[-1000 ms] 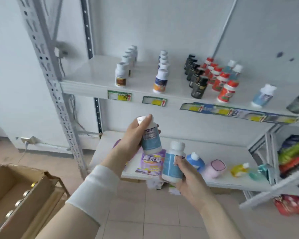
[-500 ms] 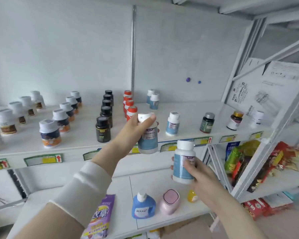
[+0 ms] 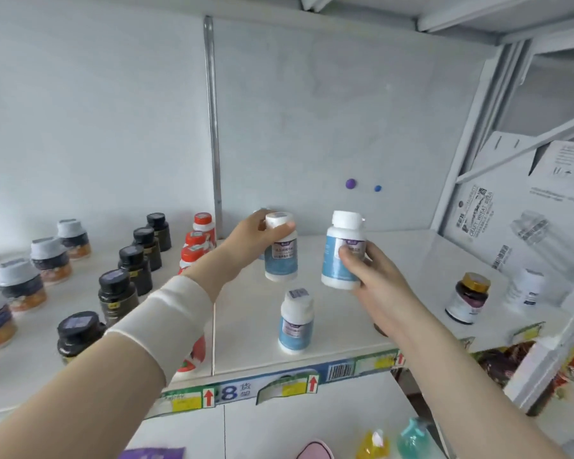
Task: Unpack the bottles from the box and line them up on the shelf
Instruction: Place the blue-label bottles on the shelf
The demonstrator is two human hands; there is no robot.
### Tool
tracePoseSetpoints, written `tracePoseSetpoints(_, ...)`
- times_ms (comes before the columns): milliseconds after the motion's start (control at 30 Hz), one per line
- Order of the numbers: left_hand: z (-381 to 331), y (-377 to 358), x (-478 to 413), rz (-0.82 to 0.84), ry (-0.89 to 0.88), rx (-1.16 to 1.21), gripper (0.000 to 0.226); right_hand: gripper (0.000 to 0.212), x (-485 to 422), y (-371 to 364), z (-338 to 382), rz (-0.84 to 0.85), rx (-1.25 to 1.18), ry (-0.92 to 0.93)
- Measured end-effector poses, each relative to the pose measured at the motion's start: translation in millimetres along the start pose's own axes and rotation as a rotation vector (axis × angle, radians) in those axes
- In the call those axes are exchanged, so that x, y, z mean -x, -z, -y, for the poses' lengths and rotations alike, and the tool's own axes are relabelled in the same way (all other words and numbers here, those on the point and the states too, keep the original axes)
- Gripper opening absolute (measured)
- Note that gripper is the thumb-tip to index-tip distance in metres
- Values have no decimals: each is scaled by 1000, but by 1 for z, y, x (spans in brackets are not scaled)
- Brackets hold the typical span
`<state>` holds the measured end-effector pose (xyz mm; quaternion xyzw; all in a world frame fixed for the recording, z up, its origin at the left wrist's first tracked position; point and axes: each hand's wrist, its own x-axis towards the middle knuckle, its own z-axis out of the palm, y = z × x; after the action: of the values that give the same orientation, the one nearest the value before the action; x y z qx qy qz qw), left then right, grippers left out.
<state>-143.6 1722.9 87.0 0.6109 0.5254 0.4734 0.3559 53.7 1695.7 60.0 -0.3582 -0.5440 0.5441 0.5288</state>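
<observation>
My left hand [image 3: 254, 230] grips a white bottle with a blue label [image 3: 280, 256] by its cap, holding it just above the white shelf [image 3: 345, 319]. My right hand [image 3: 368, 270] holds a second, matching blue-label bottle [image 3: 342, 256] upright beside it, a little to the right. A third matching bottle [image 3: 295, 321] stands on the shelf in front of and below both, near the shelf's front edge. The box is out of view.
Rows of black-capped bottles [image 3: 135, 266], red-capped bottles [image 3: 196, 241] and orange-label bottles [image 3: 19, 286] fill the shelf's left half. A dark gold-capped bottle [image 3: 468, 298] and a white bottle [image 3: 526, 289] stand at right. A white carton [image 3: 524, 213] leans beyond the shelf frame.
The view has moved up and closer to the shelf. Both hands have carried their bottles up and forward over the shelf, above the blue-label bottle standing there.
</observation>
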Motion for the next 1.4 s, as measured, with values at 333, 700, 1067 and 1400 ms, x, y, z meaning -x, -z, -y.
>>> tracePoseSetpoints(333,32,-7,-66,-95,148,-316,36,29,-84,6,-51,144,139,-98)
tracePoseSetpoints(700,53,-4,-94,47,189,-592,45,47,-102,-11,-84,309,390,-162)
tracePoseSetpoints(1067,58,-9,-101,113,186,-665,49,51,-101,-15,-97,275,422,-149)
tracePoseSetpoints(1400,60,-9,-105,150,177,-685,54,54,-98,-17,-99,263,483,-144)
